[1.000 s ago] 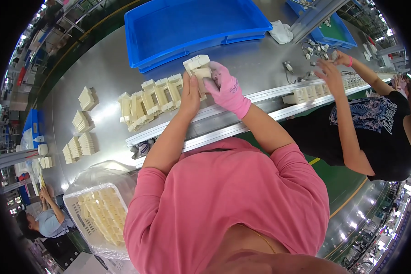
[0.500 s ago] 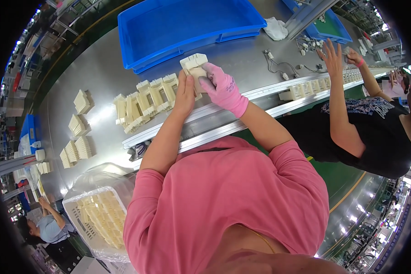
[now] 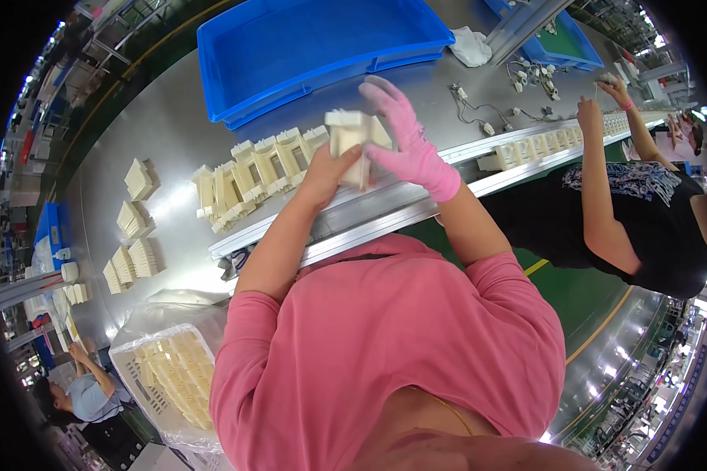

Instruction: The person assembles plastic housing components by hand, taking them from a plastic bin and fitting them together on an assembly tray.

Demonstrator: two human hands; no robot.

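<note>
My bare left hand (image 3: pixel 328 174) grips a cream plastic housing (image 3: pixel 349 132), a boxy part with an open recess, holding it upright above the metal rail. To the right of it, my right hand (image 3: pixel 410 149) wears a pink glove; its fingers are spread and slightly blurred, with the thumb close to the housing. Between the housing and the glove a second cream piece (image 3: pixel 381 133) shows partly; whether anything touches it I cannot tell. Left of my left hand, a row of cream frame-like housings (image 3: pixel 251 173) stands on the steel table (image 3: pixel 177 118).
A large blue bin (image 3: pixel 291 98) sits across the table. Stacked cream parts (image 3: pixel 140 180) lie at left, above a lined white basket (image 3: pixel 122 357) of cream pieces. The metal rail (image 3: pixel 416 208) runs along the near edge. White-plugged cables (image 3: pixel 479 114) and a co-worker (image 3: pixel 605 204) are at right.
My right hand has come off the housing and opened, moving right. My left hand has shifted right, keeping hold of the housing, which is now turned more upright. The co-worker's hands have lowered.
</note>
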